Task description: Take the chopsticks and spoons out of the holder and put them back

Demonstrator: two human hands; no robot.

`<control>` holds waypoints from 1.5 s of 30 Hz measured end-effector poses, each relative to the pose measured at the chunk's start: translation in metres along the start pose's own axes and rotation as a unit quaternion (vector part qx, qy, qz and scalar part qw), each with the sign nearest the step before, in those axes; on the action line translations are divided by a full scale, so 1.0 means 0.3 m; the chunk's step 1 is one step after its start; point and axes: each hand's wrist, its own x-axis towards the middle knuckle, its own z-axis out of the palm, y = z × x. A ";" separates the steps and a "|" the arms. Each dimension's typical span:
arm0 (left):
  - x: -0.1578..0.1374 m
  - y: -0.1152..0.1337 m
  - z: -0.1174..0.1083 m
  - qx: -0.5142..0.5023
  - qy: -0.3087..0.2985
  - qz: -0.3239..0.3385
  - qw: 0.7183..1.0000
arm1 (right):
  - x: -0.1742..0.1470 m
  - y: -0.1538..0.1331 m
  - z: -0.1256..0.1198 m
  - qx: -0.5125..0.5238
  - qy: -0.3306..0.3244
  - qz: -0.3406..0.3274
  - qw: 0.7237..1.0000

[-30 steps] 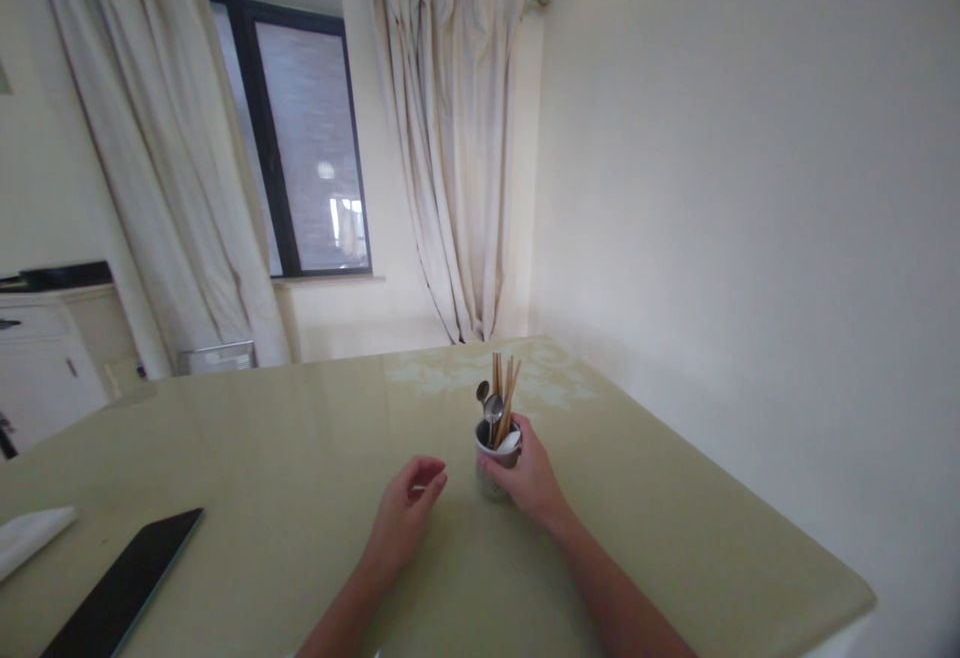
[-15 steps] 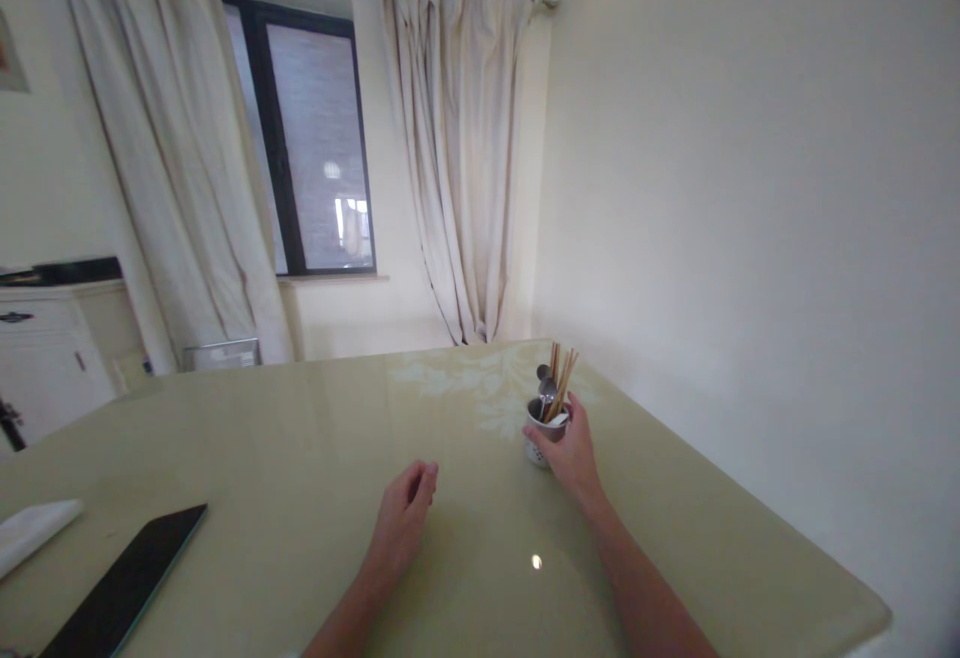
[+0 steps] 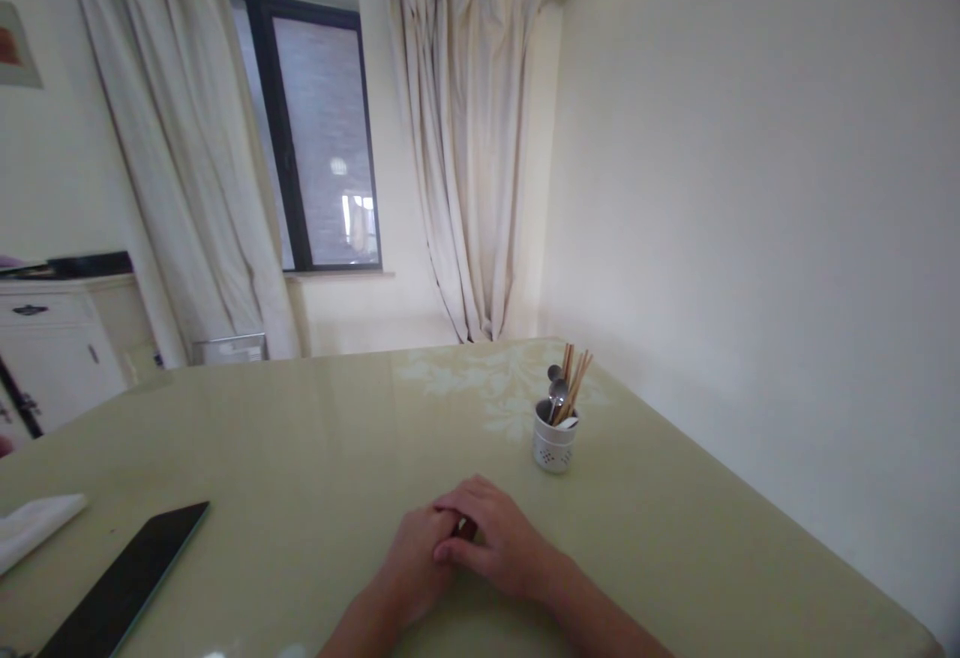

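Observation:
My left hand [image 3: 415, 550] rests low over the table [image 3: 300, 438], most of its fingers covered by my other hand. Across its top lies my right hand [image 3: 510, 543], with curved fingers and the thumb wrapped round it. A small gap shows between the two. Beyond them, a little to the right and apart from both, a white perforated utensil holder [image 3: 553, 450] stands upright. Several wooden chopsticks [image 3: 577, 383] and metal spoons [image 3: 558, 391] stick up from it, and a short white handle or spoon [image 3: 569, 423] leans at its rim.
To the left lie a flat dark panel [image 3: 124, 578] and a folded white item [image 3: 37, 528]. A plain wall [image 3: 750, 238] runs along the table's right side. Curtains [image 3: 480, 138], a window [image 3: 330, 138] and a white cabinet [image 3: 60, 358] are behind.
My right hand has let go of the utensil holder and come back left onto my left hand. The holder now stands by itself, and the view has shifted slightly.

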 end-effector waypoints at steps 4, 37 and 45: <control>-0.001 0.007 -0.014 -0.012 -0.008 0.021 1.000 | 0.007 0.019 -0.007 0.056 -0.004 0.030 0.998; 0.062 -0.061 -0.041 -0.196 0.257 -0.096 0.942 | -0.061 0.258 -0.251 -0.062 0.402 0.258 0.877; 0.053 -0.007 -0.060 -0.260 0.201 -0.117 0.937 | -0.018 0.167 -0.153 0.082 0.250 0.178 0.948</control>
